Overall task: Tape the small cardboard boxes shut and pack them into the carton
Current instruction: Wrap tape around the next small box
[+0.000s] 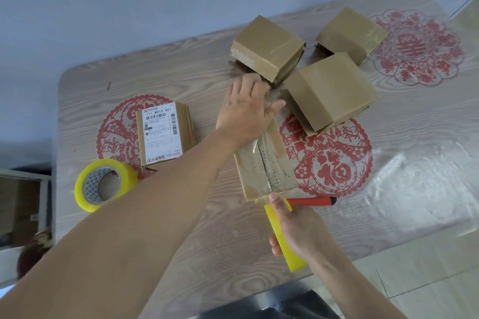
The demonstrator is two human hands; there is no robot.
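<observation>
Left hand (246, 109) is stretched out flat, fingers spread, palm down on the far end of the box being taped (264, 163), so it's pressing the clear tape onto the top rather than gripping anything; its fingertips are blurry, so I can't tell exactly where they land. Right hand (293, 228) is curled around a yellow tape roll (278, 225) just off the near end of that same box, thumb up on the roll's top edge. A strip of clear tape runs from the roll up along the box's centre seam toward the left hand. So the box sits right between the two hands, on the wood-grain table (181, 228).

Taking that box as the landmark: a red-handled cutter (311, 201) lies touching or just beside its near right corner, partly hidden behind the right hand. Three more brown boxes sit beyond it, one (267, 46) just past the left hand's fingers, one (329, 90) off its far right corner and tilted, and one (350, 33) further back. Left of it, apart, stands a box with a shipping label (162, 134), and nearer than that a second yellow tape roll (103, 184) stands on edge. Red paper-cut decorations (337, 163) show under the table's clear cover, one right beside the box.
</observation>
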